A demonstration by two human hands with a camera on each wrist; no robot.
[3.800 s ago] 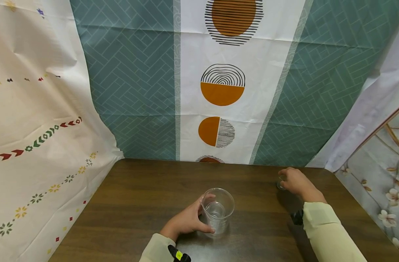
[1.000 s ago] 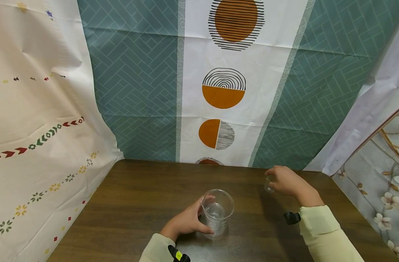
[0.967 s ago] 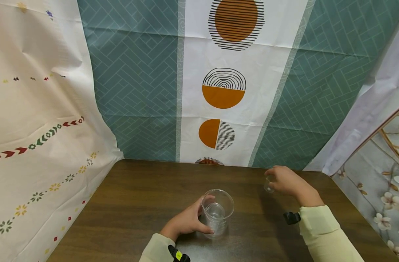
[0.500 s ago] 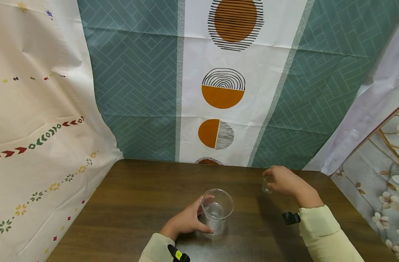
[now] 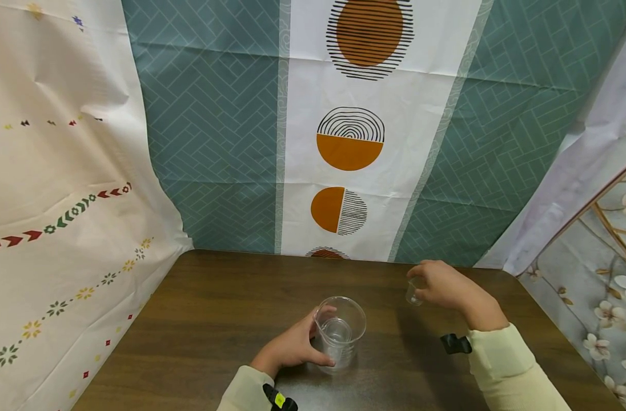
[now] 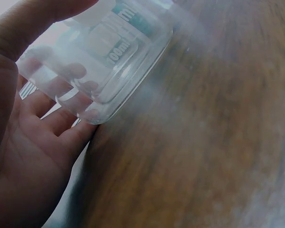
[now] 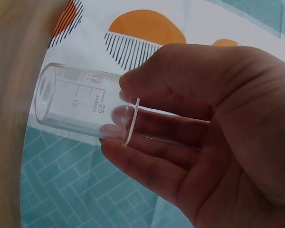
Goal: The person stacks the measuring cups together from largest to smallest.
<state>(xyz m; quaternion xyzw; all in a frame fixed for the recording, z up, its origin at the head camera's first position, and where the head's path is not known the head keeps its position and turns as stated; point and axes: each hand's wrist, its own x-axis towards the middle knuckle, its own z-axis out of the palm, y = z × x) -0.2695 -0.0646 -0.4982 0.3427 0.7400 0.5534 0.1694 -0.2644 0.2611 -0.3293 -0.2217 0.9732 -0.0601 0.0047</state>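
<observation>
A large clear beaker (image 5: 344,337) stands upright on the wooden table, its printed "100ml" mark legible in the left wrist view. My left hand (image 5: 291,345) curls around its left side, thumb in front and fingers behind; the fingers (image 6: 71,130) show through the clear wall. At the right, my right hand (image 5: 446,288) pinches a small clear beaker (image 7: 80,102) near its rim between thumb and fingers. That beaker carries white marks reading 25 and 15. In the head view it hangs upright just above the table, base down, apparently with nothing in it.
The dark wooden table (image 5: 215,308) spreads under both hands. Behind it hangs a teal and white cloth (image 5: 215,142) with orange circles. A cream patterned cloth (image 5: 61,228) borders the left side, and a floral cloth (image 5: 601,308) the right.
The right hand has lifted the small beaker off the table at the far right and moved it slowly leftward. The left hand and large beaker have stayed in place.
</observation>
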